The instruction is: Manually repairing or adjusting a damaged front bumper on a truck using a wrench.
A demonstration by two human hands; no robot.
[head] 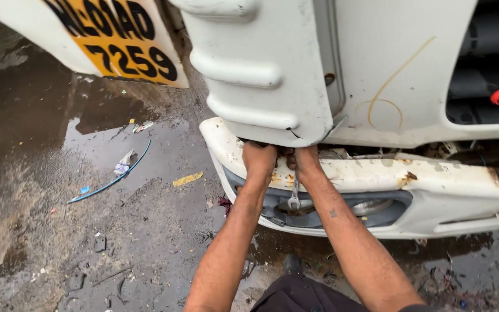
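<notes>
Both hands at a rusted white bumper (376,179).
Our right hand (304,159) grasps a spanner (294,196); we cannot tell how the left hand's (259,159) fingers stand.

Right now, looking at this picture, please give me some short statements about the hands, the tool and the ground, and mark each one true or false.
1. Both hands reach under the white body panel above the bumper. True.
2. The right hand holds a hammer. False: a metal spanner hangs below it.
3. The ground is dry and clean. False: it is wet, muddy and littered.
4. The bumper shows rust. True.
5. The left hand rests on the ground. False: it is up at the bumper.
</notes>
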